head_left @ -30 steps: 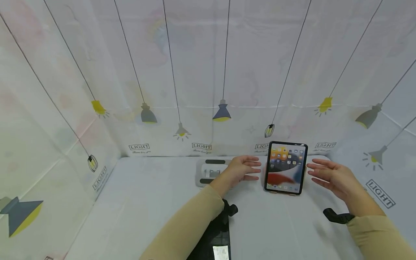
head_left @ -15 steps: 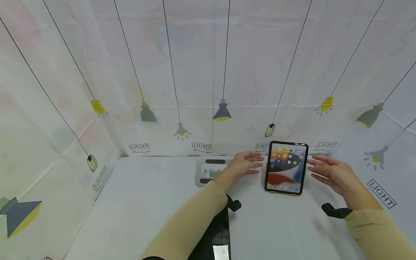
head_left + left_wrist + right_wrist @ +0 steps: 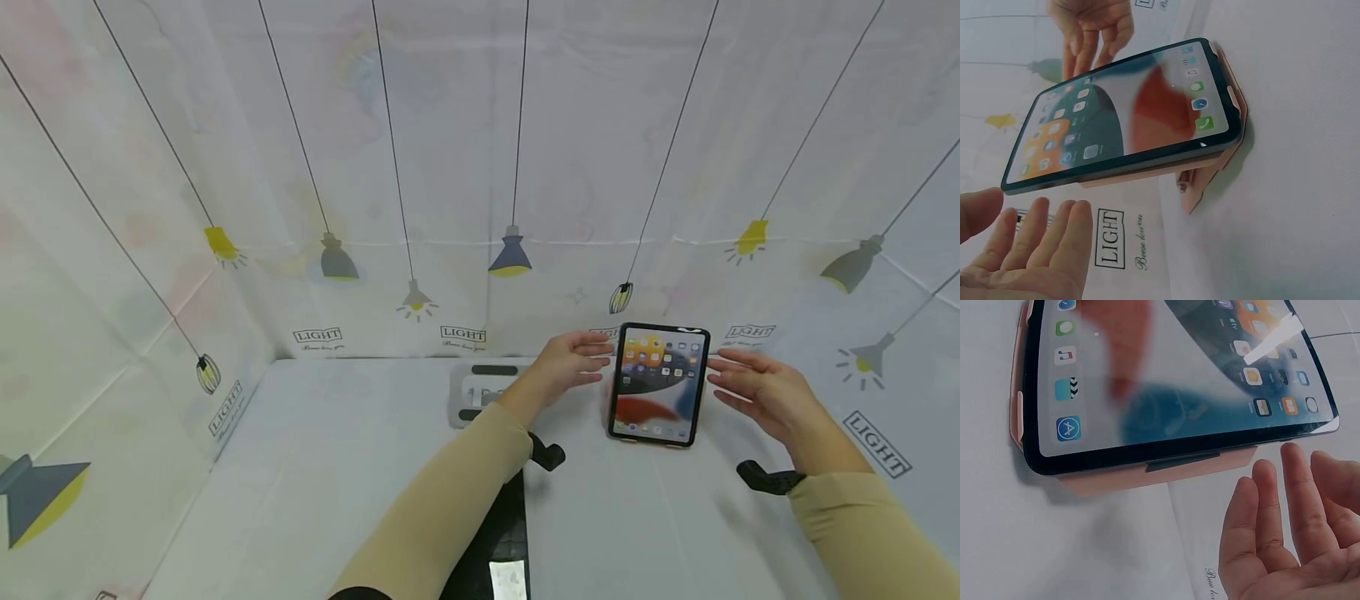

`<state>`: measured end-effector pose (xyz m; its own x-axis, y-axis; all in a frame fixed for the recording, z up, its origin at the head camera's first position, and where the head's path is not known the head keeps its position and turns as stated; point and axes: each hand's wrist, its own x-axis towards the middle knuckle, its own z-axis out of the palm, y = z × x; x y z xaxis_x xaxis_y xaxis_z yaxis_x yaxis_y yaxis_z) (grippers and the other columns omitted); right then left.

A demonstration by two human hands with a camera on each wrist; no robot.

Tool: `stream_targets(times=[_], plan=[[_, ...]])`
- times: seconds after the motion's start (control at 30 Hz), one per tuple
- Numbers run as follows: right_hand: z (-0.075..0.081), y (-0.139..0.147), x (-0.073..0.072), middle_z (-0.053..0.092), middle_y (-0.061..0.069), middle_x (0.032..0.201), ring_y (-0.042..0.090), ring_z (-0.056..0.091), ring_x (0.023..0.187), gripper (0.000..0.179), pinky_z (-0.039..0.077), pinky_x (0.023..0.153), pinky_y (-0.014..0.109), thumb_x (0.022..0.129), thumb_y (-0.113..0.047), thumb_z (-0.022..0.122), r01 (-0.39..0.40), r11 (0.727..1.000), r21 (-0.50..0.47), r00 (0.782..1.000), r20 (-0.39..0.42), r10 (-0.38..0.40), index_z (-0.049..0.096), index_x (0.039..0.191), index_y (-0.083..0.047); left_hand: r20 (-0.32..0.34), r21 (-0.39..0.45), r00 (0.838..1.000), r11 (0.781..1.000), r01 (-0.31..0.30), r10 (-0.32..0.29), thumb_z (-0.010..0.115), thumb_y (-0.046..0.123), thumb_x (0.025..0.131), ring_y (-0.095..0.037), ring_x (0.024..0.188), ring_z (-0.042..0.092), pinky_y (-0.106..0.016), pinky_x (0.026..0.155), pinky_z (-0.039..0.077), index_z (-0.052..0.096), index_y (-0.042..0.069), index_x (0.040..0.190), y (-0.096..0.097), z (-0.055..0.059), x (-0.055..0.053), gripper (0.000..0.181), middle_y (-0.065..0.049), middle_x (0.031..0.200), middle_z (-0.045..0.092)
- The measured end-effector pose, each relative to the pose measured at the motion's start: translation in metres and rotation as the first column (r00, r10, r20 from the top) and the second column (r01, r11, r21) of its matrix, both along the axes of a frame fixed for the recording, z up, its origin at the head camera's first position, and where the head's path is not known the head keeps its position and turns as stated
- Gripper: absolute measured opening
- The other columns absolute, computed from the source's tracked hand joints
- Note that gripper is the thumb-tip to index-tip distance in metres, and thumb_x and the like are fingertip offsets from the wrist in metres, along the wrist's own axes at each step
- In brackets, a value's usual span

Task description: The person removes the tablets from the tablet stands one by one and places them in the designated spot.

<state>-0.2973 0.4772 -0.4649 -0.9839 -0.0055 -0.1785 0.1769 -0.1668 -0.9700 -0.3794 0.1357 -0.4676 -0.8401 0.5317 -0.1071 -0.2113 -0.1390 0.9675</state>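
A tablet point(image 3: 660, 383) with its home screen lit stands upright, leaning back on a pink stand point(image 3: 1210, 169). My left hand point(image 3: 564, 367) is at its left side, fingers extended toward the upper edge and holding nothing. On the other side my right hand point(image 3: 765, 396) reaches in with fingers spread, its fingertips point(image 3: 1291, 450) close to the tablet's upper right edge. Both palms face the tablet, as the left wrist view shows with the left fingers point(image 3: 1035, 219) just beside the corner. Most of the stand is hidden behind the tablet in the head view.
A grey-and-white device with dark strips point(image 3: 465, 396) lies left of the tablet, partly behind my left forearm. A black flat object point(image 3: 502, 533) with a white label lies under that arm. A white cloth backdrop point(image 3: 420, 167) printed with lamps rises behind the table point(image 3: 337, 467).
My left hand has shifted slightly right and up, nearer the tablet's upper left edge. The right hand has moved a little up and left. The tablet stays in place.
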Motion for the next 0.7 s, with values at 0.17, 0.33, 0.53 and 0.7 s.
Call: stream_targets(times=[0.17,0.33,0.53,0.7], plan=[[0.000,-0.002,-0.002,0.080,-0.017,0.115,0.007,0.078,0.105,0.039,0.067,0.086,0.029,0.104,-0.002,0.068,0.007,1.000,0.012,1.000,-0.016,-0.007,0.064,0.132,-0.028,-0.008,-0.013,1.000,1.000,-0.021,0.021,0.063,-0.005,0.104,-0.029,0.135,0.068,-0.051,0.115,0.056,0.067,0.010,0.143,0.005,0.001,0.000,0.042,-0.011,0.144,0.072],[0.000,-0.005,-0.001,0.081,-0.014,0.114,0.009,0.079,0.103,0.039,0.067,0.085,0.029,0.103,0.003,0.067,0.010,1.000,-0.006,0.998,-0.054,-0.010,0.068,0.128,-0.028,-0.044,-0.020,0.998,0.999,-0.036,0.035,0.065,-0.007,0.101,-0.029,0.132,0.070,-0.048,0.112,0.058,0.067,0.008,0.143,0.011,0.001,0.001,0.045,-0.011,0.140,0.074],[-0.001,-0.007,0.001,0.080,-0.014,0.113,0.008,0.079,0.102,0.041,0.067,0.085,0.028,0.103,0.003,0.067,0.031,0.999,0.009,0.998,-0.055,-0.030,0.069,0.128,-0.029,-0.092,-0.057,0.993,0.995,-0.086,0.080,0.069,-0.008,0.097,-0.026,0.126,0.074,-0.045,0.110,0.060,0.071,0.010,0.137,0.016,-0.003,0.002,0.044,-0.008,0.132,0.078],[-0.001,-0.010,0.001,0.080,-0.013,0.112,0.008,0.079,0.102,0.041,0.066,0.086,0.026,0.101,0.004,0.069,0.046,0.999,-0.014,0.997,-0.068,-0.047,0.071,0.129,-0.027,-0.137,-0.076,0.984,0.989,-0.123,0.112,0.069,-0.010,0.096,-0.023,0.121,0.076,-0.042,0.107,0.061,0.072,0.009,0.135,0.018,-0.005,0.004,0.043,-0.006,0.127,0.080]])
